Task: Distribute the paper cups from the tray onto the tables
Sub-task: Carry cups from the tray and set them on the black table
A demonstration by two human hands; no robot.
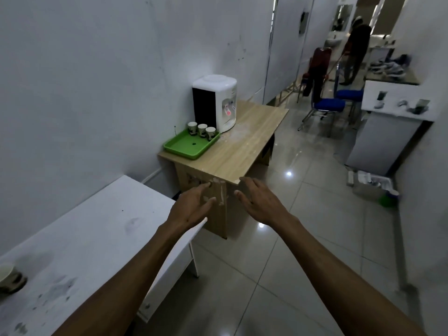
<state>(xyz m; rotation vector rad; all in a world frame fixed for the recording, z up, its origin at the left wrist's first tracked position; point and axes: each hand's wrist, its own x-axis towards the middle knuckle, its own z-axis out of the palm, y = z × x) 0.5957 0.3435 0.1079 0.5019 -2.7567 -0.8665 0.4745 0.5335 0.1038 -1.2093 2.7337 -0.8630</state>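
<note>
A green tray (184,147) lies on the wooden table (244,146) against the wall. Three paper cups (202,130) stand upright in a row at the tray's far edge. One more paper cup (9,277) stands on the white table (92,238) at the lower left. My left hand (191,207) and my right hand (259,202) are stretched out in the air before the wooden table's near end, fingers straight, holding nothing. Both hands are well short of the tray.
A white water dispenser (218,103) stands behind the tray. Blue chairs (327,105) and a person (354,52) are down the corridor. A white counter (397,103) and boxes on the floor (371,183) are at the right. Glossy tiled floor lies between.
</note>
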